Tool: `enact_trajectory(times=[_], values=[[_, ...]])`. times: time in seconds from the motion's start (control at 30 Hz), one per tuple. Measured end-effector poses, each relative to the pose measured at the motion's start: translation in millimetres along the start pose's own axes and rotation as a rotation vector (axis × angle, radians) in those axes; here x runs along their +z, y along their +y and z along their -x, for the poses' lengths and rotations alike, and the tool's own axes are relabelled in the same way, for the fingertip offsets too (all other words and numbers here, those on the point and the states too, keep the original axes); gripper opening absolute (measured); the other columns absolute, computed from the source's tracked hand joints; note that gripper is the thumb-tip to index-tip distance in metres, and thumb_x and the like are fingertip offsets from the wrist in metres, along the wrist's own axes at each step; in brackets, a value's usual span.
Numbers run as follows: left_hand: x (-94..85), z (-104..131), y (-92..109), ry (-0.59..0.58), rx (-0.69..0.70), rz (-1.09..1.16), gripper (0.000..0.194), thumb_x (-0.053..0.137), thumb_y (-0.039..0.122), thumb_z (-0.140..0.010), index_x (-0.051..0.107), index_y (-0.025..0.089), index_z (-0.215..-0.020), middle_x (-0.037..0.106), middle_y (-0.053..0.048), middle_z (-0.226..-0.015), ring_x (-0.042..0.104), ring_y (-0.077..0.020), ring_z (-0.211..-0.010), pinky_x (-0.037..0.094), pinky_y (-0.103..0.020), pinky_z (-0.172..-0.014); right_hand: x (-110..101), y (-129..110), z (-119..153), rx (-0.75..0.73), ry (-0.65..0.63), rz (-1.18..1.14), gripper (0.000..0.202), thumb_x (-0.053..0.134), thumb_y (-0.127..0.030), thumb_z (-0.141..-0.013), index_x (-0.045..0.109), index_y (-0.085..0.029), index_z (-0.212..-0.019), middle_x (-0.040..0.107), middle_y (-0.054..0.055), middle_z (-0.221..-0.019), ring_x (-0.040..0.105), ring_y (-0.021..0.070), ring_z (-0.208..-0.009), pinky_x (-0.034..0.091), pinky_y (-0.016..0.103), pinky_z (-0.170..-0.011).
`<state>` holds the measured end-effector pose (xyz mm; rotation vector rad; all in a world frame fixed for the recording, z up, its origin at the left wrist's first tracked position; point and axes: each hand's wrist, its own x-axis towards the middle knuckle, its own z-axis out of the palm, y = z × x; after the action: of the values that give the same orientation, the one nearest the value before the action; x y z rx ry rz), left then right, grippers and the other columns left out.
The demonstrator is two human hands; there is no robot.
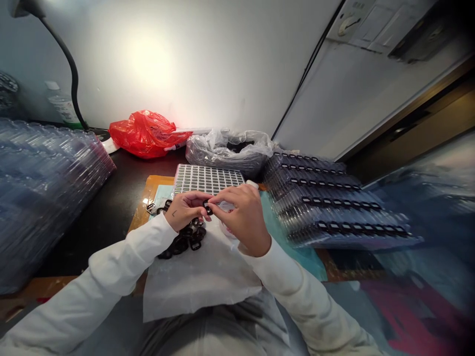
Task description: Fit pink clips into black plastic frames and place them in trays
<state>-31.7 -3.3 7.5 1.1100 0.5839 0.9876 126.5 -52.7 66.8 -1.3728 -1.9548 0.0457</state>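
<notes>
Between my two hands is a small black ring-shaped piece (208,207). My left hand (186,210) pinches it from the left, thumb and fingers closed on its edge. From the right, the thumb and forefinger of my right hand (243,212) press against the same piece. Several similar black pieces (181,243) lie in a loose pile below my left hand, on a white sheet (208,277). Behind my hands lies a white sheet of small grey rectangles (208,179) in rows. A pinkish round thing (226,228) is partly hidden under my right hand.
Stacked clear trays with rows of black pieces (334,202) stand to the right. A tall stack of clear trays (48,183) fills the left side. At the back are a red plastic bag (143,134), a clear bag (226,151) holding dark pieces, and a lamp's bent neck (70,64).
</notes>
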Motion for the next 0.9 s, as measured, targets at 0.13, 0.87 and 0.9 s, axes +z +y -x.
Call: enact_trajectory(times=[0.13,0.87,0.9], values=[[1.1,0.9,1.0,-0.002,0.003,-0.005,0.055,0.090,0.038,-0.046,0.071,0.010,-0.089,0.070,-0.004,-0.064,0.062,-0.0137,-0.046,0.052,-0.023,-0.046,-3.1,2.6,-2.5,-0.019,-0.009,-0.015,0.006,0.072,-0.029,-0.078,0.070,-0.026,-0.073,0.071,-0.005,-0.078,0.058,0.0148,-0.077,0.034,0.033,-0.083],[-5.4,-1.9,-1.9,0.156,-0.002,0.159,0.063,0.082,0.057,-0.049,0.069,0.016,-0.095,0.068,-0.003,-0.068,0.054,-0.0075,-0.043,0.043,-0.018,-0.041,2.5,47.2,8.2,0.126,-0.805,0.478,0.020,0.051,-0.016,-0.085,0.070,-0.019,-0.081,0.071,0.007,-0.086,0.065,0.0226,-0.080,0.038,0.029,-0.060],[-5.4,-1.7,-2.7,0.152,-0.008,0.156,0.063,0.081,0.057,-0.050,0.069,0.016,-0.095,0.069,-0.004,-0.068,0.054,-0.0078,-0.043,0.043,-0.019,-0.041,0.9,47.8,8.8,0.129,-0.798,0.477,0.019,0.051,-0.017,-0.086,0.069,-0.019,-0.083,0.071,0.007,-0.088,0.065,0.0227,-0.081,0.039,0.029,-0.060]])
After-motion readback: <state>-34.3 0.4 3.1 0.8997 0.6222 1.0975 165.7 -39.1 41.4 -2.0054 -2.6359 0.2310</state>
